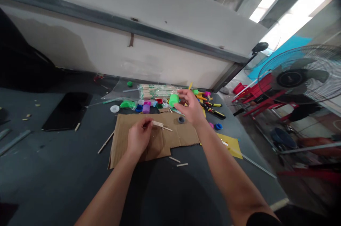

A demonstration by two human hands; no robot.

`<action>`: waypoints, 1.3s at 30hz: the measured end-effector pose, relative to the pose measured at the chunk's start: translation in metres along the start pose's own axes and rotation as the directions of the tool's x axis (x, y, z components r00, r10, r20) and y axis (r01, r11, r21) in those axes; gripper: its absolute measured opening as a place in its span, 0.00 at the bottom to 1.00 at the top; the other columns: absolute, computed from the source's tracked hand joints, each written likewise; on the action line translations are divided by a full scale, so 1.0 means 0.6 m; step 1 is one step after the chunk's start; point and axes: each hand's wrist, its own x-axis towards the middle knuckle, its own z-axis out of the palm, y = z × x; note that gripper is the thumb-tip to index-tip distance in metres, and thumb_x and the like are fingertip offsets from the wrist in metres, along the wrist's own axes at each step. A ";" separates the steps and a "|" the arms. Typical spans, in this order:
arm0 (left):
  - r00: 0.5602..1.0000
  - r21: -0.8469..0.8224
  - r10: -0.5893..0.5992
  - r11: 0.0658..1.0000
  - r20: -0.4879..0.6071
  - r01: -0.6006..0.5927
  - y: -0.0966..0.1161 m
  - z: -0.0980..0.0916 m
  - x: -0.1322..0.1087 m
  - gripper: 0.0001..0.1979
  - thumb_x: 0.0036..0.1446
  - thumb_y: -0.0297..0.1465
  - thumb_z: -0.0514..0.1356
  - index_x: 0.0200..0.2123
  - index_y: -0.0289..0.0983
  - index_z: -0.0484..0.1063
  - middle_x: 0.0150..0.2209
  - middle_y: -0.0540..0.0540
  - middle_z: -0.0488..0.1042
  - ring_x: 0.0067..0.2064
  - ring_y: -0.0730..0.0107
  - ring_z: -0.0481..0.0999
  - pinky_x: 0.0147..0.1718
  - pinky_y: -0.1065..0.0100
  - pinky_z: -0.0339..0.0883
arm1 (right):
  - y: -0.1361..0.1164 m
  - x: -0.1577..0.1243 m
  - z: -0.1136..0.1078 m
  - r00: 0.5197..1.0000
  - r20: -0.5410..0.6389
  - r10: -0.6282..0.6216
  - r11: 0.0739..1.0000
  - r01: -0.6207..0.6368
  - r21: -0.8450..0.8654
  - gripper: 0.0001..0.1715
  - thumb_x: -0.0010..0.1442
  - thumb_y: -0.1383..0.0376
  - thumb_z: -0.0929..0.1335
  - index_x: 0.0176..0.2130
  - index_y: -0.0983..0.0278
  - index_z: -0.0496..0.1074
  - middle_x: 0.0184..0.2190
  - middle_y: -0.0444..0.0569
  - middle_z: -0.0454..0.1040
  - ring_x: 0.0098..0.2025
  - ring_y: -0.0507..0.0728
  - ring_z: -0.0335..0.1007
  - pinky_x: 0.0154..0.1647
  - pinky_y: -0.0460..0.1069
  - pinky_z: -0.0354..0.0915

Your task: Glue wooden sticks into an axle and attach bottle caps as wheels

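Observation:
My left hand (140, 136) is closed in a pinch on short wooden sticks (157, 123), held over a piece of brown cardboard (128, 144). My right hand (191, 107) grips a bright green cap (174, 100) between thumb and fingers, above the cardboard's far edge. A dark grey cap (181, 120) sits on the cardboard below that hand. Another thin stick (167, 129) shows just past the pinched ones; whether it is held too I cannot tell. Beyond both hands lie several coloured caps, among them a purple cap (146, 108) and a white cap (114, 108).
A plastic-wrapped bundle of wooden chopsticks (157, 91) lies along the wall. Yellow-and-black cutters (214, 110) are at the right, near a blue cap (218, 126) and yellow card (231, 144). At left lies a black phone (66, 111). A fan (290, 77) stands beyond the table.

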 end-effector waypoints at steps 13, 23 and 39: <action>0.973 -0.404 -0.104 0.915 -0.205 0.013 0.014 -0.008 -0.002 0.14 0.51 0.38 0.61 0.39 0.36 0.74 0.34 0.47 0.74 0.30 0.72 0.72 0.28 0.70 0.72 | 0.042 -0.162 0.081 0.998 0.050 0.024 0.951 -0.008 -0.308 0.16 0.50 0.67 0.70 0.41 0.63 0.67 0.36 0.48 0.73 0.40 0.58 0.68 0.41 0.52 0.65; 0.974 -0.411 -0.094 0.912 -0.204 0.002 0.027 -0.001 -0.013 0.13 0.53 0.37 0.61 0.39 0.35 0.74 0.30 0.49 0.72 0.31 0.71 0.72 0.28 0.70 0.72 | 0.032 -0.190 0.108 0.991 0.134 0.012 0.878 0.054 -0.476 0.24 0.52 0.61 0.72 0.47 0.63 0.68 0.44 0.54 0.74 0.47 0.63 0.68 0.48 0.57 0.65; 0.987 -0.073 -0.050 0.997 -0.155 0.039 0.034 0.027 -0.034 0.11 0.59 0.38 0.55 0.41 0.38 0.70 0.28 0.50 0.75 0.25 0.71 0.75 0.26 0.70 0.67 | 0.067 -0.150 0.069 0.999 0.025 0.038 0.835 -0.018 -0.550 0.05 0.60 0.68 0.66 0.36 0.62 0.73 0.35 0.51 0.74 0.40 0.59 0.68 0.43 0.52 0.63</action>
